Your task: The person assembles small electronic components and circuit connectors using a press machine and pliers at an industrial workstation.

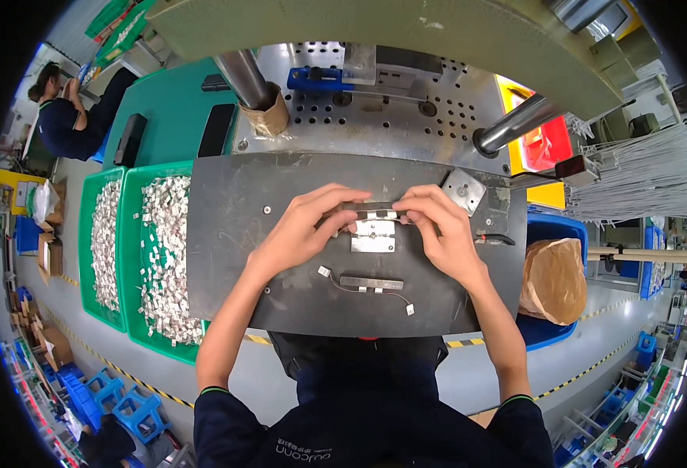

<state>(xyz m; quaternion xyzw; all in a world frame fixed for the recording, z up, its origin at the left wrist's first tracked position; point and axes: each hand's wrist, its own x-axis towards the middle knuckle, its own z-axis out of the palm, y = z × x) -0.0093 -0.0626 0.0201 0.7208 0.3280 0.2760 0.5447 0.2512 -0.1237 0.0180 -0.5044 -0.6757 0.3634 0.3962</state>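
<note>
My left hand and my right hand pinch the two ends of a dark narrow bar with small white connectors and a thin wire along its near side. The bar is level, at the far edge of a small silver metal block; whether it touches the block I cannot tell. Nearer to me on the dark grey work plate lies a metal bar, with a thin cable next to it that has a white connector at each end.
Two green bins of small white parts stand at the left. A square metal plate lies at the far right of the work plate. Behind rise two steel press columns. At the right is a blue bin with a brown paper bag.
</note>
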